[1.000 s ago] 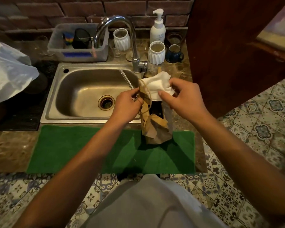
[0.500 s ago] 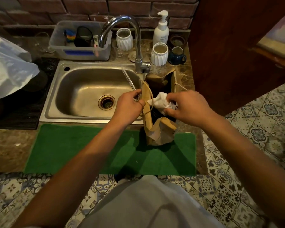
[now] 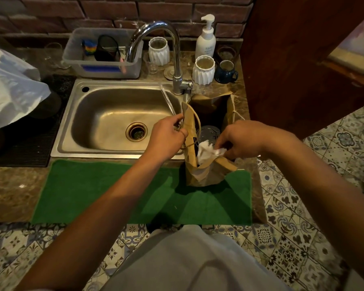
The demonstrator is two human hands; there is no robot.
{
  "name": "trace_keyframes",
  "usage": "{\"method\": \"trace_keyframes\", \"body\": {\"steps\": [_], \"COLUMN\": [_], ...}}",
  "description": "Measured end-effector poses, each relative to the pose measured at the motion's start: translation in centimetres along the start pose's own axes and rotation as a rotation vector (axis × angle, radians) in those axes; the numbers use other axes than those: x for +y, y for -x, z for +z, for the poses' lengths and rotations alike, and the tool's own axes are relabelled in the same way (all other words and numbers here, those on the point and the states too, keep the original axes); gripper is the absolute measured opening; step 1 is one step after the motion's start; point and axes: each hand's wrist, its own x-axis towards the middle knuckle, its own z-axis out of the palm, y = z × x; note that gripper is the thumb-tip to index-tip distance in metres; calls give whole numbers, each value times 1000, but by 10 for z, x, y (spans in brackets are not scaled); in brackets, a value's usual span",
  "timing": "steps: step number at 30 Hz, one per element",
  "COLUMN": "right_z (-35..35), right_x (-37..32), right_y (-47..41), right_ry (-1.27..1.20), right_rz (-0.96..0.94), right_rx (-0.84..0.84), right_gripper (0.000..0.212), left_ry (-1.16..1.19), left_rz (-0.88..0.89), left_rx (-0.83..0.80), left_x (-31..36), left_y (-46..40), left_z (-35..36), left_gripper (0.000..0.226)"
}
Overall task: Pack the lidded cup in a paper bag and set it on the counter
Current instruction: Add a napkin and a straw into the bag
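A brown paper bag [image 3: 208, 175] stands open on the counter at the right end of the sink, its base on the green mat. Inside it I see the dark lid of the cup [image 3: 209, 132]. My left hand [image 3: 168, 135] grips the bag's left edge and its string handle, together with a wrapped straw. My right hand [image 3: 242, 139] pinches a crumpled white napkin [image 3: 206, 151] and holds it inside the bag's mouth, just in front of the lid.
A steel sink [image 3: 118, 122] with a tall faucet [image 3: 177, 59] lies to the left. Behind stand a grey tub [image 3: 105, 68], white ribbed cups [image 3: 203, 70], a blue mug [image 3: 226, 72] and a soap pump [image 3: 206, 38]. A wooden panel [image 3: 292, 59] rises close on the right.
My right hand has carried the napkin from above the bag down into its mouth. The bag has spread wider, showing the cup's lid. My left hand has kept its grip.
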Motion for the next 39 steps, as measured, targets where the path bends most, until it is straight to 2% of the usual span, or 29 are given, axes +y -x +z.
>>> {"method": "trace_keyframes", "body": {"steps": [4,8,10,14,16,19,21,26,29,34,37,39], "right_z": [-1,-10,-18,-35,-42,-49,-52,-53,-53,-60,-67,-69], "right_x": [-6,-2,1,3,-1,-10,-16,-21,-21,-8,6,16], "right_y": [0,6,8,0,-11,-32,-44,-62,-61,-36,-13,1], "right_ry": [44,-5,-81,-355,-434,-484,-462,-493,-529,-725,-880,-917], "right_rz": [-2,15,23,83,88,49,19,-52,-34,85,121,125], "right_rx": [-46,12,160,621,735,736,718,745,824,1131,1329,1370], "right_gripper": [40,39,35,28,33,48,50,23,25,26,26,32], "left_ry": [-88,-141,-170,-233,-259,-307,-349,-370,-332,-183,39,125], "left_rz": [64,111,150,206,243,304,327,358,327,265,75,-34], "left_rx": [28,55,55,34,25,17,18,12,40,19,-27,-53], "left_x": [-1,-2,-1,1,2,3,1,-2,-5,-10,-16,-18], "left_y": [2,4,7,10,11,13,12,11,12,16,12,7], "left_z": [7,10,11,15,16,16,16,12,9,4,5,6], "left_gripper": [51,55,58,62,61,58,58,60,61,74,77,75]}}
